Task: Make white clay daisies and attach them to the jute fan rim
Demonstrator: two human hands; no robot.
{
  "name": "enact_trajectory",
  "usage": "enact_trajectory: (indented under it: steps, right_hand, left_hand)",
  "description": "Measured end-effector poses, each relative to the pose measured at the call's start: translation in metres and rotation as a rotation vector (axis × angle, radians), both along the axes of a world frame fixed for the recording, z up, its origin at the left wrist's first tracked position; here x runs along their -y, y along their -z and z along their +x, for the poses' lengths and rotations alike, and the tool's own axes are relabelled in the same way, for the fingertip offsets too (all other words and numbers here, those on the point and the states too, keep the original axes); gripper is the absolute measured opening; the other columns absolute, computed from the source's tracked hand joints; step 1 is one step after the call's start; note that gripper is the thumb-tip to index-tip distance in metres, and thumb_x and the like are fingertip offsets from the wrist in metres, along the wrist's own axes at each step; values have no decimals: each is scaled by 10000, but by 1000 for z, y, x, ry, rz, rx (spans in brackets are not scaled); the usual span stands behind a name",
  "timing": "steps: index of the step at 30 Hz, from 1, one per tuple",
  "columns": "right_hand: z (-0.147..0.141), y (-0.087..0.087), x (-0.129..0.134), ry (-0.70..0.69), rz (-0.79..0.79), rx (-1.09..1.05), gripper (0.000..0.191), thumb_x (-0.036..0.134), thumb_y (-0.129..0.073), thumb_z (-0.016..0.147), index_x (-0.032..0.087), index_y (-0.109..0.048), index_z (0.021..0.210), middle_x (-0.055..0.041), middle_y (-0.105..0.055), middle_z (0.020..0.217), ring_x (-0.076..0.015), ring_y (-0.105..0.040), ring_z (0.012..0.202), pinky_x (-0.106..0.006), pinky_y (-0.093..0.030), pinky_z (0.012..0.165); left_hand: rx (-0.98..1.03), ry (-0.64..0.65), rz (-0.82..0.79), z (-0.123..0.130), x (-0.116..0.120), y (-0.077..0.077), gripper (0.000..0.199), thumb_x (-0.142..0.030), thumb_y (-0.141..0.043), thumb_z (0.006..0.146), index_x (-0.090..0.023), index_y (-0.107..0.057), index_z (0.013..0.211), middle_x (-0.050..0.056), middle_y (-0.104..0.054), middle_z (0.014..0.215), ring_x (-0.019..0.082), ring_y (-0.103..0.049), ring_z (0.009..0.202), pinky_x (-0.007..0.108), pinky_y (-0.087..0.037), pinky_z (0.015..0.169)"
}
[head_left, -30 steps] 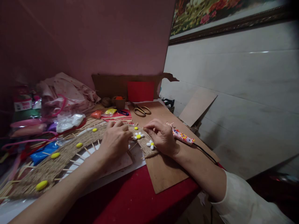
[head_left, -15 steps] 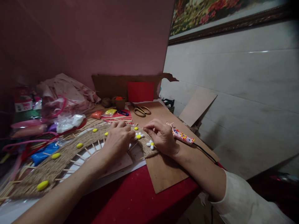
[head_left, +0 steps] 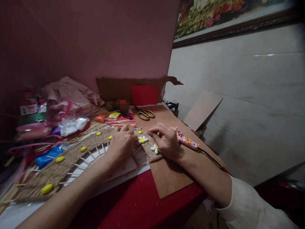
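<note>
A curved band woven of brown twine over thin wooden sticks point(head_left: 71, 162) arches across the table, with yellow oval clay pieces point(head_left: 60, 159) spaced along it. Two of the yellow centres on its right end have white petals, making small flowers point(head_left: 156, 149). My left hand point(head_left: 124, 141) rests on the band beside the upper flower point(head_left: 143, 140), fingers curled together, fingertips hidden. At the band's right outer edge, my right hand point(head_left: 168, 141) is closed in a pinch, thumb against forefinger. Whatever lies between these fingertips is too small to make out.
Scissors point(head_left: 145, 114) lie on a brown board point(head_left: 171, 178) behind my hands. A flower-patterned tool with a black cord point(head_left: 188, 140) lies right of my right hand. Clay packets point(head_left: 47, 156), loose sticks and a pink cloth point(head_left: 71, 97) crowd the left. Red cloth point(head_left: 124, 197) covers the table's front.
The whole view has shifted slightly, so things appear a little further right and lower. Both hands keep nearly the same pose at the band.
</note>
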State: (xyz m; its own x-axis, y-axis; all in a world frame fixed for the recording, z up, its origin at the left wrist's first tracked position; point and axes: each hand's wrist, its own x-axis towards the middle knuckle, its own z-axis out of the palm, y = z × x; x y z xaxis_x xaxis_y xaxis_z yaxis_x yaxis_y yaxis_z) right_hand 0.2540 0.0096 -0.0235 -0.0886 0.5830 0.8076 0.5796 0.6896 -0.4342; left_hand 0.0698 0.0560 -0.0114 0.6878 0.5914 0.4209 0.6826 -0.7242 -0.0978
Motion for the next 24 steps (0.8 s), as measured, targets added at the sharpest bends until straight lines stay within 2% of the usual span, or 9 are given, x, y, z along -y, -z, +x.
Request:
enact_trajectory:
  steps: [4, 8, 13, 18, 21, 24]
  right_hand:
    - [0, 0, 0, -9, 2, -6, 74, 173, -573, 862, 183, -620, 805, -13, -612, 749, -113, -536, 648, -252, -425, 559]
    - [0, 0, 0, -14, -5, -9, 77, 183, -569, 865, 187, -619, 807, -13, -608, 750, -116, -539, 655, -255, -429, 557]
    - [0, 2, 0, 2, -32, -12, 72, 203, -569, 870, 185, -618, 820, -14, -597, 754, -121, -545, 674, -258, -435, 568]
    - [-1, 1, 1, 9, -29, -8, 69, 194, -579, 864, 176, -620, 811, -13, -599, 748, -112, -530, 641, -253, -426, 561]
    - [-1, -1, 3, 13, -24, -8, 73, 186, -576, 865, 181, -624, 811, -13, -607, 744, -115, -534, 646, -252, -424, 561]
    - [-2, -2, 3, 6, -24, -14, 74, 188, -576, 864, 183, -627, 810, -16, -614, 742, -121, -539, 649, -252, -419, 551]
  left_hand:
    - [-1, -11, -30, 4, 6, -1, 195, -229, -589, 815, -233, -716, 669, 49, -695, 719, 253, -489, 829, 395, -252, 717]
    - [35, 0, -5, 5, 7, 1, 231, -213, -577, 817, -212, -683, 611, 46, -690, 698, 240, -480, 800, 394, -255, 716]
    - [28, 9, -34, 3, 5, 0, 214, -240, -585, 812, -223, -692, 628, 48, -693, 703, 246, -496, 817, 395, -264, 722]
    - [65, -28, 12, 1, 4, -3, 168, -280, -619, 786, -211, -670, 641, 54, -693, 716, 257, -534, 824, 401, -302, 744]
    - [94, -109, 64, -3, 0, -13, 96, -248, -615, 777, -188, -661, 718, 81, -676, 746, 239, -550, 761, 372, -339, 708]
    - [111, -227, 100, -22, -14, -35, 177, -282, -552, 818, -197, -665, 712, 87, -664, 763, 231, -554, 738, 366, -347, 700]
